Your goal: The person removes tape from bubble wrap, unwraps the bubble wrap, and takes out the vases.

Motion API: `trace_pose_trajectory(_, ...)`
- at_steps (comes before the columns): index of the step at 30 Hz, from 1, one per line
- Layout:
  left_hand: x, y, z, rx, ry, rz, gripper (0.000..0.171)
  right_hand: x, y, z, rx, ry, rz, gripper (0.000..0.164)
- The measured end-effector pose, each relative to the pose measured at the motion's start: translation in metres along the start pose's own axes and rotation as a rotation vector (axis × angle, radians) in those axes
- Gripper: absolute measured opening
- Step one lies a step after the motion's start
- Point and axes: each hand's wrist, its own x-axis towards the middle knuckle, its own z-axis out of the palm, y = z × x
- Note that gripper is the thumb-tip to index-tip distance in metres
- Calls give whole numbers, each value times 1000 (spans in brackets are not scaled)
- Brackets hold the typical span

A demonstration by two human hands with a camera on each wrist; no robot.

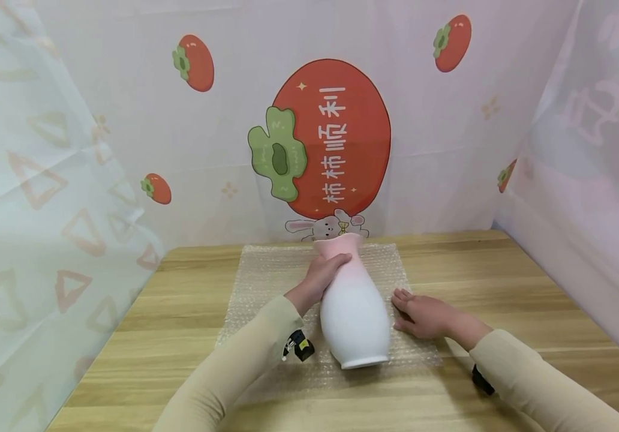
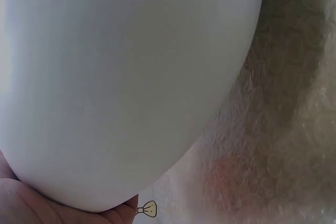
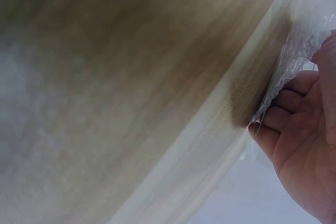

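Observation:
A vase (image 1: 355,312), white below and fading to pink at its flared mouth, slants with its mouth away from me over a sheet of clear bubble wrap (image 1: 266,282). Whether it rests fully on the sheet I cannot tell. My left hand (image 1: 322,276) grips its pink neck, thumb across the top. In the left wrist view the white body of the vase (image 2: 131,87) hides most of that hand. Right of the vase, my right hand (image 1: 428,315) holds the sheet's right side. The right wrist view has the bubble wrap (image 3: 294,59) between its thumb and curled fingers.
The wrap lies on a wood-grain table (image 1: 174,324). Behind stands a white cloth backdrop (image 1: 423,150) printed with persimmons and a rabbit. Cloth side walls (image 1: 34,240) close in the left and right.

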Motion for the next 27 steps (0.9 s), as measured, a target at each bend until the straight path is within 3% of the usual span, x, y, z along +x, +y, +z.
trace_pose_trajectory(11, -8, 8, -34, -27, 78, 29, 66, 0, 1, 1, -4, 4, -12, 63)
trace_pose_trajectory(27, -28, 25, -63, 24, 229, 178, 70, -1, 3, 2, -12, -6, -11, 64)
